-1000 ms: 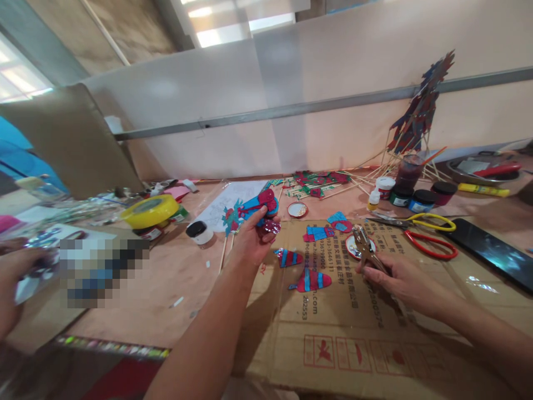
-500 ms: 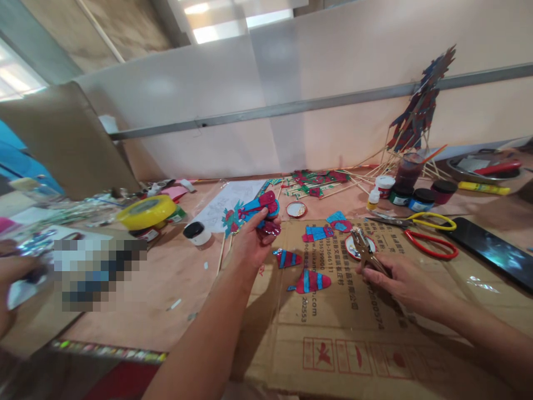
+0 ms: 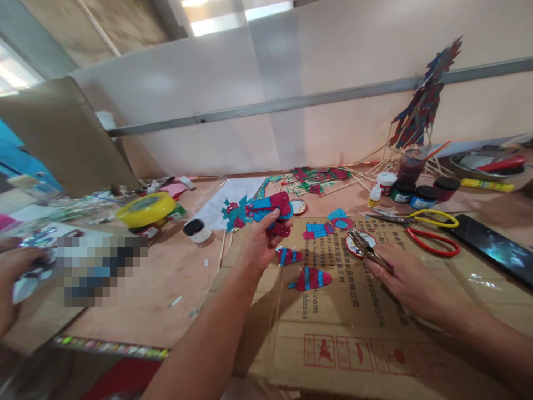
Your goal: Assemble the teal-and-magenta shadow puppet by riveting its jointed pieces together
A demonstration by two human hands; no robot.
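My left hand (image 3: 264, 236) is closed around a painted cut-out puppet figure (image 3: 266, 206), blue and crimson with a spiky teal end pointing left. In my right hand (image 3: 403, 275) is a pair of metal pliers (image 3: 377, 257), whose jaws lie over a small white round lid (image 3: 356, 243) with a red rim. Between my hands, loose painted pieces rest on a flattened cardboard sheet (image 3: 333, 316): a striped cone-like piece (image 3: 314, 279), a smaller striped piece (image 3: 289, 256) and a blue and red piece (image 3: 318, 230).
Scissors (image 3: 425, 219) and a black phone (image 3: 495, 244) lie at the right. Paint jars (image 3: 423, 198) and a glue bottle (image 3: 374, 196) stand behind. Sticks with cut-outs (image 3: 320, 180) lie at the back. Yellow tape (image 3: 145, 209) sits left, near another person's hand (image 3: 12, 272).
My left hand has moved slightly right with the puppet figure, now turned more level. The pliers have tilted a little, their jaws still over the lid.
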